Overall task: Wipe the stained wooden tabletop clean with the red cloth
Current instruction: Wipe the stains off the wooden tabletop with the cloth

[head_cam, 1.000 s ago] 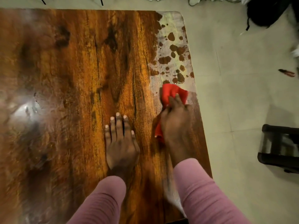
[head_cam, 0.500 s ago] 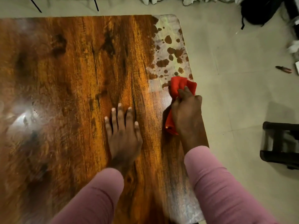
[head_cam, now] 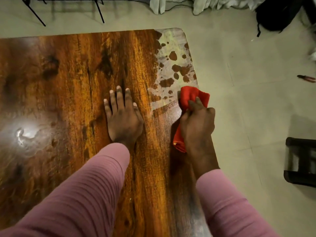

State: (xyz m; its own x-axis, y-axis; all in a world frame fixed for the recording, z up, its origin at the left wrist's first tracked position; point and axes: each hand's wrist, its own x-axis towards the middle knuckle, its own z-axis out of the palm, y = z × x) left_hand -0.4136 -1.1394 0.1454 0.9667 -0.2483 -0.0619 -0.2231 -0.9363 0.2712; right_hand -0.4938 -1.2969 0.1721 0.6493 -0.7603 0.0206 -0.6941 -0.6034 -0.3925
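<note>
Right hand (head_cam: 196, 124) grips the cloth (head_cam: 189, 96) at the right edge of the tabletop (head_cam: 68, 82).
The red cloth lies bunched under the curled fingers, touching the pale stain (head_cam: 172, 65) with brown spots in the far right corner. The left hand (head_cam: 123, 117) rests flat on the wood, fingers straight, holding nothing, near the right hand.

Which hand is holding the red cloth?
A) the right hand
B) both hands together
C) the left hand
A: the right hand grips the red cloth, while the left hand lies flat on the wooden tabletop with nothing in it.
</note>
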